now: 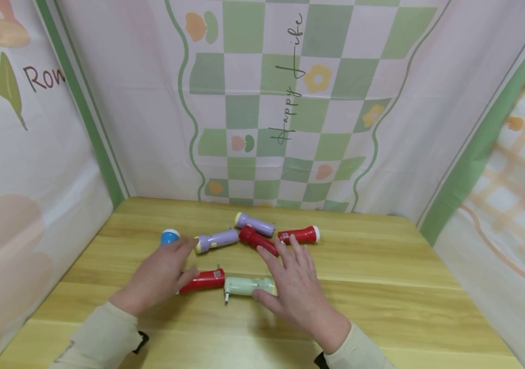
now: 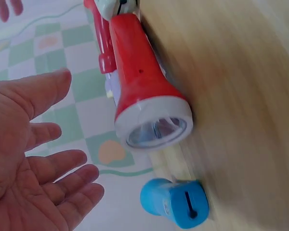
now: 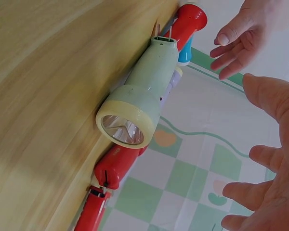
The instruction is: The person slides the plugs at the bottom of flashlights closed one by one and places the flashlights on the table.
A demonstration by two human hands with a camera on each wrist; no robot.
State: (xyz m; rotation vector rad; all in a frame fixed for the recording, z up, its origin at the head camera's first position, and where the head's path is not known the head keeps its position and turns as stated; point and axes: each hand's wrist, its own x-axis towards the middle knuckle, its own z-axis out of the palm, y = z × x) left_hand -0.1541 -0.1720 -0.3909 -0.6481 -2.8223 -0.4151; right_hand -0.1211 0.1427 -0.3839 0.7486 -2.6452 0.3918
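Observation:
My left hand (image 1: pixel 158 277) hovers with spread, relaxed fingers over the left end of a red flashlight (image 1: pixel 207 280). In the left wrist view that flashlight (image 2: pixel 137 62) shows its white rim and lens, with a gap between it and the palm. My right hand (image 1: pixel 297 289) is held over the lens end of a pale green flashlight (image 1: pixel 246 286), fingers apart and nothing in them. Two metal plug prongs stick out of the green flashlight (image 3: pixel 149 77) in the right wrist view. A blue flashlight (image 1: pixel 169 237) lies beyond the left hand, partly hidden by it.
Behind the hands lie two purple flashlights (image 1: pixel 218 240) and two more red ones, one red flashlight (image 1: pixel 259 240) in the middle and another red flashlight (image 1: pixel 300 234) to the right. Printed cloth (image 1: pixel 290 113) hangs behind the wooden table (image 1: pixel 382 297) and at both sides.

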